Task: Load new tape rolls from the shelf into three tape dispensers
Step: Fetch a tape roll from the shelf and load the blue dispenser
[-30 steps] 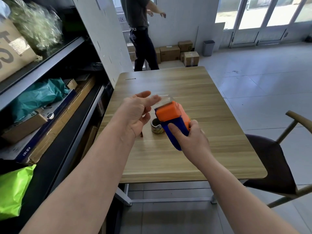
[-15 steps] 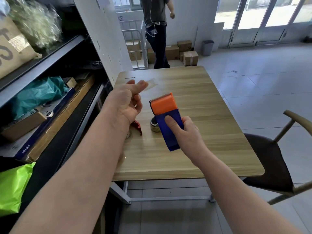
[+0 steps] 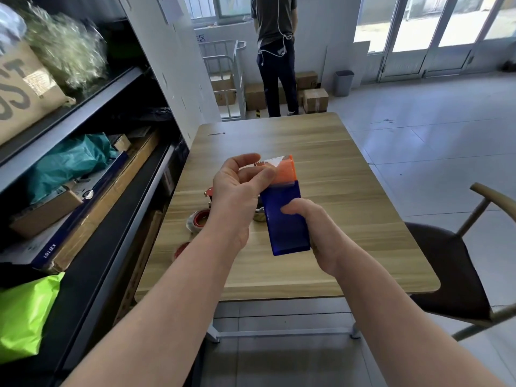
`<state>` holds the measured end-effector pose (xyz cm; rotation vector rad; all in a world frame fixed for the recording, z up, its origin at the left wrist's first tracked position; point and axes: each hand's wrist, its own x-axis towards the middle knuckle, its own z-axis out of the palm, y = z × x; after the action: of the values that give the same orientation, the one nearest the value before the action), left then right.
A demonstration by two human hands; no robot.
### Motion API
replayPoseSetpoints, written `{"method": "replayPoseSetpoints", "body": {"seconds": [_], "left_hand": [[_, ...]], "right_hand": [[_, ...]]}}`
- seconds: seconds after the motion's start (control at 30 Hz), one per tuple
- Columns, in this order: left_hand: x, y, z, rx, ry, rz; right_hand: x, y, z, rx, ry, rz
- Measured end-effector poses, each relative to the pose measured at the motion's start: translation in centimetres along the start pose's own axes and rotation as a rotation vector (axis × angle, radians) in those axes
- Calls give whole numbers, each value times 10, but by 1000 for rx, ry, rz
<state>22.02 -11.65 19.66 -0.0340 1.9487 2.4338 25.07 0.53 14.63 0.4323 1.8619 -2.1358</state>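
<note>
Two hands work on one dispenser [image 3: 284, 219], held in the air above the worktop [image 3: 349, 191]. The right hand [image 3: 310, 219] wraps the blue body from the side, thumb laid on its upper face, so its grip is closed round the dispenser. The left hand [image 3: 237, 191] is at the orange head, where thumb and curled forefinger pinch the clear tape end [image 3: 272, 161] lying over the toothed blade (the film is glossy and hard to trace, so I cannot tell how far it is drawn).

I judge the step in hand to be threading: a new roll seems seated inside, hidden by the blue casing, and the free end is led to the cutter. The next move calls for pulling the tape taut across the teeth, pressing it down so it sticks, and tearing off the spare, with the right hand steadying the body.

On the worktop, below the left wrist, lies a red-cored roll [image 3: 196, 222], and a red part of another dispenser [image 3: 208, 192] shows just beside the left hand; those likely wait their turn. The shelf [image 3: 92, 107] stands to the left.
</note>
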Motion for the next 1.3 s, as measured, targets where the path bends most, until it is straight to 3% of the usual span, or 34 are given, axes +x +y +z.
{"method": "replayPoseSetpoints", "body": {"seconds": [0.23,0.67,0.8,0.93,1.17,1.3], "left_hand": [[-6,-1,2,31,-39,-24],[-5,-5,2,284,-52,103],[-2,-9,0,555,12,281],[-2,-15,-1,671,74,399],[-5,-24,5,693,139,435],[-5,-26,9,793,273,437]], "right_hand": [[-2,0,-2,11,43,-22],[-3,-1,8,62,115,-47],[-4,-2,8,110,89,-74],[-5,-3,6,137,70,-99],[-4,-2,12,87,140,-85],[-4,0,10,158,175,-125]]}}
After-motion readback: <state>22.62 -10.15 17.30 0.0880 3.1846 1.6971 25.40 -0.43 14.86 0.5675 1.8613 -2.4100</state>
